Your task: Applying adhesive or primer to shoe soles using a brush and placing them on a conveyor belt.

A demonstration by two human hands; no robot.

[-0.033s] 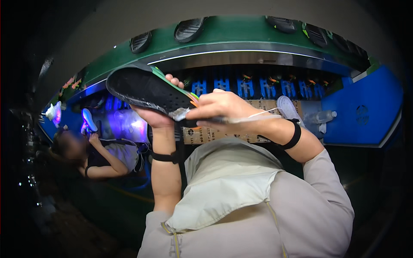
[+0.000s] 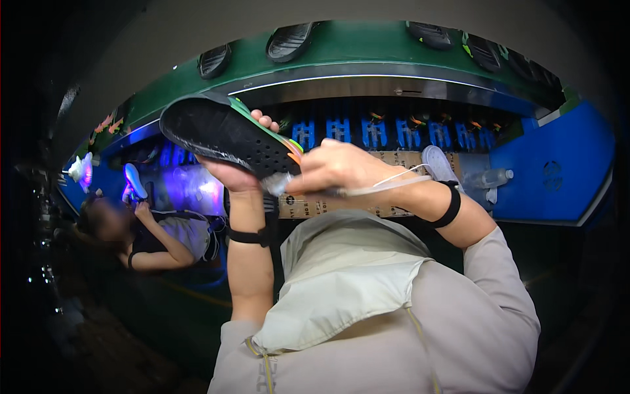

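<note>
Two hands up: our left hand (image 2: 239,172) fingers grip black shoe sole (image 2: 226,133); right hand (image 2: 338,167) fingers pinch brush (image 2: 341,189) at sole edge.

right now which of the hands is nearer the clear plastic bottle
Right. The right hand is up at the black shoe sole, on the bottle's side; the left hand grips the sole further left.
</note>
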